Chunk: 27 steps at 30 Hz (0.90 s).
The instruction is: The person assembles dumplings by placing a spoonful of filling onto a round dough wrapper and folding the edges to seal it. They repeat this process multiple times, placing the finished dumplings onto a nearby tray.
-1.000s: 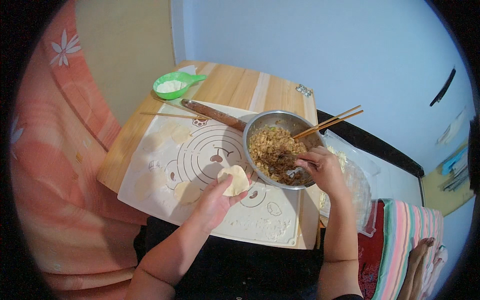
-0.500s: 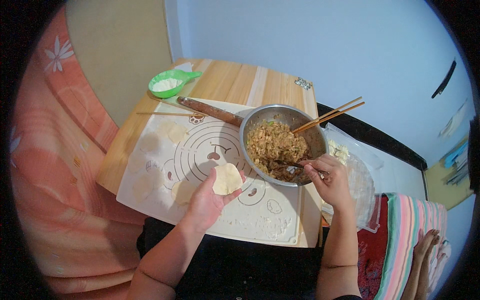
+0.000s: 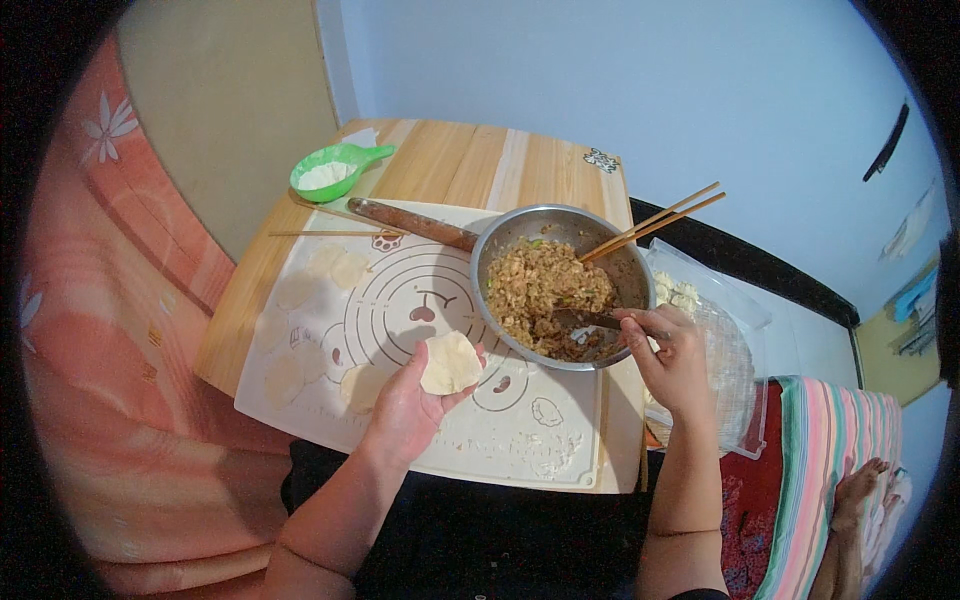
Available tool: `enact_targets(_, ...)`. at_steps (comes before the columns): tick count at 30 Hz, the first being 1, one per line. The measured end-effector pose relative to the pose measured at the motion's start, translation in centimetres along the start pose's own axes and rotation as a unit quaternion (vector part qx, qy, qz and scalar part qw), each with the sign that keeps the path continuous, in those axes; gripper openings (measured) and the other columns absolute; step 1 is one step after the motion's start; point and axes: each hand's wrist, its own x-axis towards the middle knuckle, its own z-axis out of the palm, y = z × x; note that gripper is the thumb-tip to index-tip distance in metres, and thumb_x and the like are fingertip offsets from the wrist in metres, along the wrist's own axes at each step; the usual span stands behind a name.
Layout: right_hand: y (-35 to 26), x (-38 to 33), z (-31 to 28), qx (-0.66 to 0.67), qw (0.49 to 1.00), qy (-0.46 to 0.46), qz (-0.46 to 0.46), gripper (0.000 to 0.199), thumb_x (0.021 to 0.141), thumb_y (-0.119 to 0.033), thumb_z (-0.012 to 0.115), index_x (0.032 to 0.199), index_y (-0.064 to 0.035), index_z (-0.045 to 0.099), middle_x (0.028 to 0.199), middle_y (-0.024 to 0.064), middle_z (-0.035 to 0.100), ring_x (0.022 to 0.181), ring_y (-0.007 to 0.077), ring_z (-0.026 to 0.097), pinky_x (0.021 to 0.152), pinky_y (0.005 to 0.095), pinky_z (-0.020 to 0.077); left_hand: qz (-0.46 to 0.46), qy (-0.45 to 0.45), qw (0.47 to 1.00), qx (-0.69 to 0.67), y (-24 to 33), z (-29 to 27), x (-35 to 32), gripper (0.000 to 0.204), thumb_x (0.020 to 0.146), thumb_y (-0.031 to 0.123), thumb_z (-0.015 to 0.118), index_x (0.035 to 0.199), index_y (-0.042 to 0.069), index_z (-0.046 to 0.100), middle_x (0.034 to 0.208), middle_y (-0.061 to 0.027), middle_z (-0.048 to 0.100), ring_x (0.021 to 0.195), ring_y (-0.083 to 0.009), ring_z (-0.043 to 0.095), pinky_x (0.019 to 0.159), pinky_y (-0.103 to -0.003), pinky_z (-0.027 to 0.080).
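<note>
A round, pale dumpling wrapper (image 3: 450,364) lies across the fingers and palm of my left hand (image 3: 402,408), which is cupped around it above the mat. My right hand (image 3: 670,362) grips a dark-handled spoon (image 3: 603,321) at the near right side of a steel mixing bowl (image 3: 628,268). The spoon's head is down in the bowl, at the edge of a chunky brown filling (image 3: 545,284) flecked with green. A pair of chopsticks (image 3: 655,228) leans over the bowl's far right rim. More flat wrappers (image 3: 362,388) lie on the white mat (image 3: 480,455), left of my left hand.
Beyond the mat's wrappers lie a wooden rolling pin (image 3: 412,222) and a thin stick (image 3: 325,233). A green scoop of flour (image 3: 340,170) stands at the table's far left. Right of the table, finished-looking dumplings (image 3: 680,292) sit on a tray (image 3: 728,365). Another person's feet (image 3: 855,495) show lower right.
My right hand has drawn slightly right, and more of the spoon's head shows against the filling. The left hand keeps the wrapper in nearly the same place; the view has shifted a little.
</note>
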Motion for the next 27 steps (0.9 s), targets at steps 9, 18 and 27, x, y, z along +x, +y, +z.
enact_targets(9, 0.1, 0.6, 0.8, 0.077, 0.994, -0.075, -0.015, 0.017, 0.086, -0.015, 0.061, 0.091, -0.0019, 0.069, 0.069, 0.0053, 0.063, 0.067, 0.0187, 0.06, 0.066, 0.031, 0.0459, 0.004, 0.011, 1.0, -0.008, 0.0, 0.1, 0.0, 0.051, 0.1, 0.039, 0.024, 0.128, 0.0, 0.041, 0.126, -0.0193, 0.051, 0.118, -0.0284, 0.05, 0.095, -0.038, 0.044)
enact_targets(18, 1.1, 1.8, 2.6, 0.348, 0.908, -0.097, 0.213, 0.023, 0.09, -0.016, 0.056, 0.09, 0.005, 0.066, 0.071, 0.0084, 0.065, 0.065, 0.0127, 0.06, 0.063, 0.0246, 0.0476, -0.008, 0.028, 1.0, 0.005, -0.2, 0.1, -0.2, 0.051, 0.099, 0.039, 0.024, 0.129, 0.001, 0.04, 0.128, -0.0171, 0.05, 0.12, -0.0272, 0.048, 0.098, -0.039, 0.039)
enact_targets(27, 1.8, 3.1, 3.2, 0.463, 0.846, -0.031, 0.261, 0.022, 0.089, -0.015, 0.056, 0.094, 0.0039, 0.065, 0.073, 0.0105, 0.067, 0.065, 0.013, 0.06, 0.063, 0.0248, 0.0469, -0.007, 0.005, 1.0, 0.013, 0.0, -0.1, -0.3, 0.052, 0.099, 0.04, 0.024, 0.131, 0.001, 0.037, 0.13, -0.0176, 0.049, 0.121, -0.0285, 0.047, 0.1, -0.039, 0.037)
